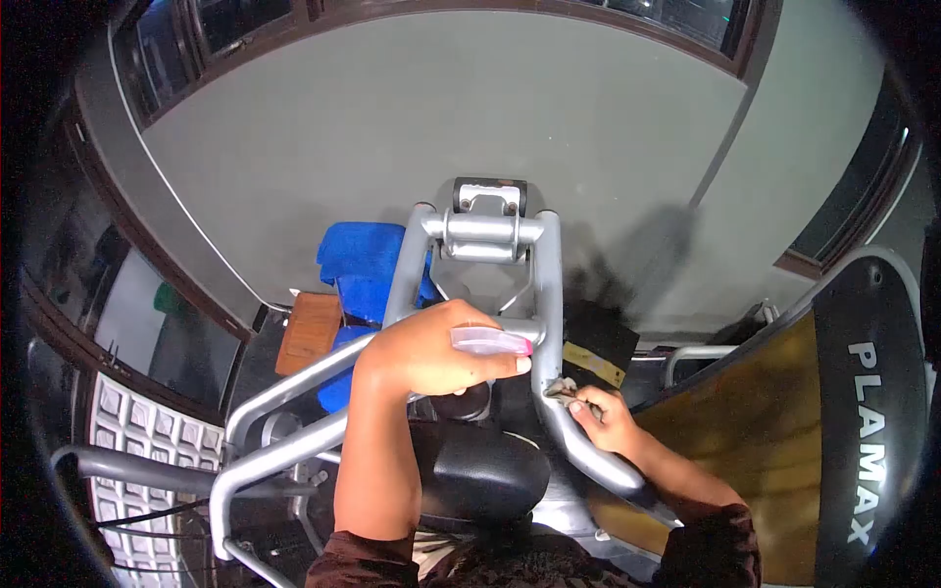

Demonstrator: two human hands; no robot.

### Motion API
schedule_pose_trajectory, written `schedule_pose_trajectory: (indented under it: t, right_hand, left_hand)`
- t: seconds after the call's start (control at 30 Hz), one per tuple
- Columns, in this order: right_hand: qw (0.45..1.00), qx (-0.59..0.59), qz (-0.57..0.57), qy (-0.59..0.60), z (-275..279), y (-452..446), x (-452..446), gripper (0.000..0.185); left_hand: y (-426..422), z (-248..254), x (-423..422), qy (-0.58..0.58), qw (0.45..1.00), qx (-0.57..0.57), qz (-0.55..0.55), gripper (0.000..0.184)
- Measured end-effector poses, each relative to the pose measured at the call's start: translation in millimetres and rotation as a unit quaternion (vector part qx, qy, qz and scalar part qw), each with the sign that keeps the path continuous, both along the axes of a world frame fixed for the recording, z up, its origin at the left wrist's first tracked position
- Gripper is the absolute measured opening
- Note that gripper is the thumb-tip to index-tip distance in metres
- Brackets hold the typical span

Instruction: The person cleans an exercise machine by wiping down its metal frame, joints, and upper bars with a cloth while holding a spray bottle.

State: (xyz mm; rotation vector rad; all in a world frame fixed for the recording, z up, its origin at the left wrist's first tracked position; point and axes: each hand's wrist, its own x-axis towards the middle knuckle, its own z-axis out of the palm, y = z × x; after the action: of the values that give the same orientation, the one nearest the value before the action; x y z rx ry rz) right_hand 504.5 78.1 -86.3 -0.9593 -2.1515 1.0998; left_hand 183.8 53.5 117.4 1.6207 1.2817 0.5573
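My left hand (pixel 431 348) is wrapped round a small translucent bottle (pixel 488 340) with a pink end, held lying sideways over the frame. The pink end points right, close to the silver tube frame (pixel 551 294). My right hand (pixel 606 419) pinches a small greyish cloth-like piece (pixel 562 389) against the bend of the right-hand tube. Its exact kind is too small to tell. Below my left hand is a black padded seat (pixel 480 470), part of the gym machine.
Blue towels or covers (pixel 365 260) hang behind the frame on the left, near a brown wooden stool (pixel 310 333). A large PLAMAX panel (pixel 848 421) stands close on the right. Silver handle bars (pixel 284 451) stick out to the left. A grey wall (pixel 441 108) rises behind.
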Motion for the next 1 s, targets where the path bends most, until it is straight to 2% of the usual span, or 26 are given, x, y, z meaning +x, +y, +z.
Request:
schedule_pose_trajectory:
  t: [0.1, 0.17, 0.23, 0.27, 0.3, 0.33, 0.37, 0.43, 0.5, 0.53, 0.57, 0.63, 0.7, 0.73, 0.77, 0.8, 0.83, 0.9, 0.97, 1.0]
  right_hand:
    - [0.994, 0.017, -0.083, 0.064, -16, 13, -23, 0.019]
    - [0.979, 0.046, -0.089, 0.175, -25, 39, -41, 0.022]
    - [0.961, -0.077, -0.191, 0.186, 4, 48, -53, 0.030]
    - [0.961, -0.073, -0.197, 0.182, 1, 57, -55, 0.034]
    - [0.961, -0.068, -0.202, 0.177, -1, 66, -55, 0.037]
    - [0.970, -0.138, -0.169, 0.111, -2, 69, -49, 0.041]
    - [0.976, -0.119, -0.161, 0.090, -8, 63, -47, 0.036]
    - [0.974, -0.174, -0.147, -0.017, 7, 47, -36, 0.033]
    - [0.957, -0.257, -0.116, -0.068, 39, 15, -31, 0.034]
    - [0.950, -0.270, -0.070, -0.140, 55, 6, -22, 0.039]
    - [0.973, -0.181, -0.020, -0.144, 44, 1, -8, 0.041]
    - [0.956, -0.224, 0.058, -0.180, 44, 8, 14, 0.040]
    - [0.965, -0.176, 0.046, -0.189, 41, 26, 20, 0.039]
    - [0.958, -0.255, -0.065, -0.119, 49, 29, 11, 0.040]
    - [0.964, -0.242, -0.103, -0.026, 40, 42, 4, 0.041]
    - [0.946, -0.283, -0.151, 0.038, 17, 58, -2, 0.044]
    - [0.956, -0.243, -0.150, 0.067, 20, 61, -17, 0.046]
    - [0.975, -0.188, -0.112, 0.026, 5, 66, -34, 0.049]
    - [0.979, -0.092, -0.115, -0.138, 15, 52, -43, 0.052]
    - [0.961, -0.209, -0.099, -0.151, 38, 42, -41, 0.056]
  left_hand:
    - [1, -5, -1, 0.034, 0.999, 0.000, -0.005, 0.040]
    - [3, -5, 0, 0.029, 0.999, -0.014, -0.001, 0.040]
    - [3, -3, 1, 0.030, 0.999, -0.025, 0.006, 0.041]
    - [3, -2, 1, 0.030, 0.999, -0.028, 0.012, 0.041]
    - [3, -1, 2, 0.028, 0.999, -0.029, 0.018, 0.041]
    - [4, -1, 1, 0.025, 0.999, -0.029, 0.011, 0.042]
    - [4, -1, -1, 0.020, 0.999, -0.030, 0.005, 0.042]
    - [4, -3, -3, 0.023, 1.000, -0.011, -0.006, 0.043]
    - [4, -6, -4, 0.041, 0.999, 0.027, -0.014, 0.044]
    - [3, -6, -3, 0.042, 0.998, 0.034, -0.013, 0.044]
    - [1, -3, -1, 0.042, 0.998, 0.040, -0.012, 0.044]
    - [0, -2, 0, 0.044, 0.998, 0.041, -0.010, 0.043]
    - [0, 0, 1, 0.047, 0.998, 0.034, -0.013, 0.042]
    - [0, 1, 2, 0.030, 0.999, 0.019, -0.007, 0.040]
    - [-1, 2, 2, 0.013, 1.000, 0.003, 0.000, 0.039]
    - [-1, 3, 2, -0.004, 1.000, -0.014, 0.006, 0.038]
    - [-1, 4, 3, 0.006, 1.000, -0.018, 0.014, 0.037]
    - [0, 5, 4, 0.027, 0.999, -0.026, 0.027, 0.036]
    - [2, 0, 4, 0.038, 0.998, -0.023, 0.036, 0.038]
    - [1, 3, 6, 0.049, 0.998, -0.028, 0.041, 0.038]
